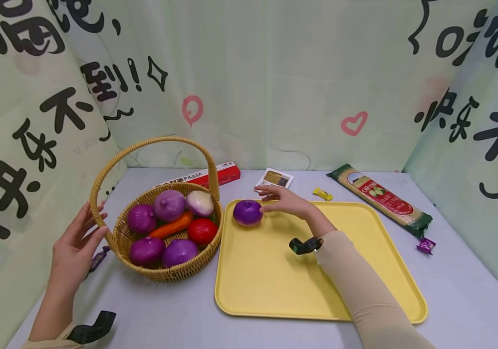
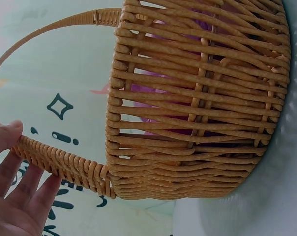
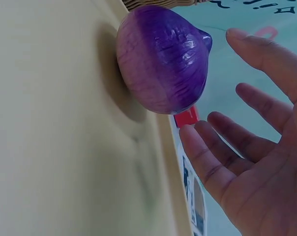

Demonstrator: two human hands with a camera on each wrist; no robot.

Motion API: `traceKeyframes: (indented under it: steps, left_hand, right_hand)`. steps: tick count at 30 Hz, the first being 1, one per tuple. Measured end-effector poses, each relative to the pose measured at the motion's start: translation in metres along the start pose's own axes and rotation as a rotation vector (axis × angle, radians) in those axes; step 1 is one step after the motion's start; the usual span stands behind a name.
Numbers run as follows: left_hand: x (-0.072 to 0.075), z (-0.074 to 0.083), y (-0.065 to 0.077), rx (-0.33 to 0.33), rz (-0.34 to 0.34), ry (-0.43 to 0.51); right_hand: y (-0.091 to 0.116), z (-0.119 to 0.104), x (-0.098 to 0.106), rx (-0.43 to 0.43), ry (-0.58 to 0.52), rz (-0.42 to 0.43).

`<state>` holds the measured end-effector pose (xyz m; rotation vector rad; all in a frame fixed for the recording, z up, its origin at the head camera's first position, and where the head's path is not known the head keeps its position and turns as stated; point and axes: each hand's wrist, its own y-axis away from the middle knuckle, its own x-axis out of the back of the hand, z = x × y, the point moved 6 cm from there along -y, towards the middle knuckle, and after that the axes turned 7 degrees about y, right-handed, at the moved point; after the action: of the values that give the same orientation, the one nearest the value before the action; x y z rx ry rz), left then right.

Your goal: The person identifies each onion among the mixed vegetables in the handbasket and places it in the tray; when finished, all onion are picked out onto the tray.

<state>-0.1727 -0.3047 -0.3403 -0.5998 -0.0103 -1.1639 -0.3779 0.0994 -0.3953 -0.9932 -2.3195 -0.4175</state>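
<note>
My left hand (image 1: 74,245) grips the side of the handle of a wicker basket (image 1: 166,276), thumb on one face and fingers on the other in the left wrist view. The basket stands upright and holds several purple onions (image 1: 169,205), a paler onion (image 1: 200,203), a carrot (image 1: 172,226) and a tomato (image 1: 202,231). One purple onion (image 3: 163,59) sits on the far left corner of a yellow tray (image 1: 284,276). Beside that onion is my right hand (image 1: 286,201), its fingers spread; the right wrist view shows a gap between fingertips and onion.
Behind the basket lies a red pasta box (image 1: 227,173). A white card-like packet (image 1: 275,178) and a yellow candy (image 1: 322,194) lie behind the tray. To its right are a long pasta bag (image 1: 380,196) and a purple candy (image 1: 426,245). Printed curtains surround the table.
</note>
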Motion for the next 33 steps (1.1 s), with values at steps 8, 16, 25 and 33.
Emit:
traceKeyframes:
  steps: [8, 16, 25, 33]
  left_hand:
    - [0.0, 0.002, 0.001, -0.008, 0.005, -0.012]
    - [0.001, -0.001, 0.0, -0.004, 0.005, -0.013]
    - [0.001, -0.001, 0.0, -0.014, 0.005, -0.014]
    - [0.0, 0.0, 0.001, -0.013, 0.012, -0.013]
  right_hand:
    - [0.001, -0.013, 0.003, 0.007, 0.027, 0.013]
    - [-0.002, -0.039, 0.0, 0.071, 0.014, 0.0]
    - [-0.008, -0.072, -0.01, 0.154, 0.035, -0.029]
    - [-0.016, -0.106, -0.021, 0.21, 0.054, -0.087]
